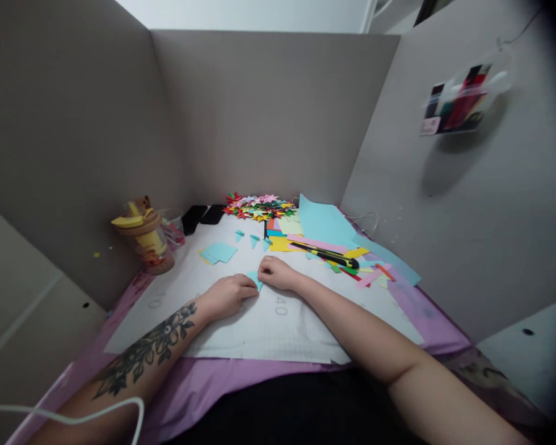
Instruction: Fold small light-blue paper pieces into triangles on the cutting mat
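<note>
clock directions are taken from the blue paper [256, 280] between the hands, with 12 away from the person.

hands: the left hand [231, 295] is at 8 o'clock, fingers extended and touching the paper's near left side; whether it grips cannot be told. the right hand [275, 272] is at 3 o'clock, fingers curled and closed on the paper's right side. the fingers hide part of the paper, so its fold cannot be read in full. the left forearm bears a dark floral tattoo.

surface: a white sheet [241, 337] printed with numbers lies over a purple cloth [213, 378]. the paper lies near the middle of this sheet.

at 12 o'clock, near: three small folded blue pieces [254, 240], apart from one another. at 12, farther: a heap of multicoloured stars [259, 209].

at 10 o'clock, near: blue squares [220, 252], overlapping, a yellow edge showing beneath. at 10, farther: a cup [154, 247] with a yellow and brown top, a clear tub just behind it.

at 11 o'clock: two black phones [212, 215], side by side.

at 2 o'clock: a black and yellow cutter [331, 256], lying on coloured strips. at 1 to 2 o'clock, farther: a large blue sheet [322, 219].
</note>
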A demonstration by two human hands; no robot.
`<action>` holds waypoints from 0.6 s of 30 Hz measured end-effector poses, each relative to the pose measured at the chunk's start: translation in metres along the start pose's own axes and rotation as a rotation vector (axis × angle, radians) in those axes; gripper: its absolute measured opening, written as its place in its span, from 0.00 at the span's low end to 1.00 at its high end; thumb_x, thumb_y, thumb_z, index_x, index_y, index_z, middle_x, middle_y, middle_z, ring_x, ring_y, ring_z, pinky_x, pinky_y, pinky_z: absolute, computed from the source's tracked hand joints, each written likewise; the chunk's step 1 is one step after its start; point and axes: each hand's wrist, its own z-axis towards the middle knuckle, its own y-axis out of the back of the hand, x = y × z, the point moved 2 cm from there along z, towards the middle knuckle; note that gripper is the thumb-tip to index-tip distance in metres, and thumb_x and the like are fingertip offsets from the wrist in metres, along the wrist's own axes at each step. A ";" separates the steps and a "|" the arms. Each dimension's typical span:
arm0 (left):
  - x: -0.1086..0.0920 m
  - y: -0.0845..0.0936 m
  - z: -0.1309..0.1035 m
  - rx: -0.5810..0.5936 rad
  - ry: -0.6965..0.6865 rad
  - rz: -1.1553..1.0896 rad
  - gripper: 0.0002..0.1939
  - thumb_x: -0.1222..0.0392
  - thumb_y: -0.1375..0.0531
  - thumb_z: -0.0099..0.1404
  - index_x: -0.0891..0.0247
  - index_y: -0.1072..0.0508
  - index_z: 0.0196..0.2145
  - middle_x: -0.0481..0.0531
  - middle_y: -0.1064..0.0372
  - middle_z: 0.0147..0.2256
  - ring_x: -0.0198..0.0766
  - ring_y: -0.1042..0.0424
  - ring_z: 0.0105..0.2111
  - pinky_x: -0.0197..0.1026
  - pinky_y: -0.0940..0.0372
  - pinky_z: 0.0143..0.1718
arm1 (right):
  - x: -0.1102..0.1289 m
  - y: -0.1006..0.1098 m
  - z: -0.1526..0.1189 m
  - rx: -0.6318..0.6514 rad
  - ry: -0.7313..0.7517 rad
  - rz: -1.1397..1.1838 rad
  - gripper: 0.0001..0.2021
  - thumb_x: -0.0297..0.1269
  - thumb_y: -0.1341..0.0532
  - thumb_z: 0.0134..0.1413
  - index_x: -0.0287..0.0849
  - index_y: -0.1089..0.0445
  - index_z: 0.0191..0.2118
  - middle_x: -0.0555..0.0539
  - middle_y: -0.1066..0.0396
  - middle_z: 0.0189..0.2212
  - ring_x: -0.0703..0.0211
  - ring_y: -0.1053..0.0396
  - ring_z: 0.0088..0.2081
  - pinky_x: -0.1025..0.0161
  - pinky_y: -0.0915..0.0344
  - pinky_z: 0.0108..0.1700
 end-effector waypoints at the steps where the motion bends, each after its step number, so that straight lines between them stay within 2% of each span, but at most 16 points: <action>1: -0.001 0.000 0.000 -0.002 -0.004 -0.002 0.20 0.73 0.50 0.58 0.58 0.27 0.43 0.51 0.29 0.43 0.37 0.32 0.43 0.36 0.38 0.44 | 0.000 0.000 0.000 -0.001 -0.003 -0.005 0.03 0.30 0.39 0.47 0.39 0.30 0.25 0.49 0.35 0.28 0.62 0.39 0.34 0.66 0.43 0.39; 8: -0.004 -0.003 0.001 -0.001 0.080 0.077 0.21 0.73 0.50 0.58 0.59 0.30 0.47 0.52 0.28 0.38 0.39 0.31 0.39 0.38 0.37 0.39 | -0.001 -0.003 0.001 -0.017 -0.024 -0.013 0.03 0.31 0.38 0.46 0.39 0.30 0.25 0.49 0.35 0.28 0.62 0.39 0.34 0.66 0.44 0.38; 11: -0.006 -0.003 0.001 0.007 0.074 0.127 0.22 0.71 0.50 0.59 0.57 0.31 0.49 0.53 0.29 0.38 0.39 0.32 0.39 0.38 0.37 0.39 | -0.001 -0.004 0.001 -0.018 -0.032 -0.010 0.03 0.31 0.38 0.46 0.39 0.30 0.25 0.49 0.35 0.28 0.62 0.38 0.34 0.66 0.44 0.38; 18: -0.006 -0.004 0.002 0.008 0.053 0.130 0.21 0.72 0.50 0.59 0.55 0.29 0.47 0.51 0.29 0.37 0.38 0.32 0.38 0.37 0.38 0.38 | 0.000 -0.005 0.002 -0.026 -0.063 0.005 0.03 0.31 0.38 0.45 0.39 0.30 0.25 0.49 0.35 0.28 0.63 0.38 0.33 0.67 0.44 0.36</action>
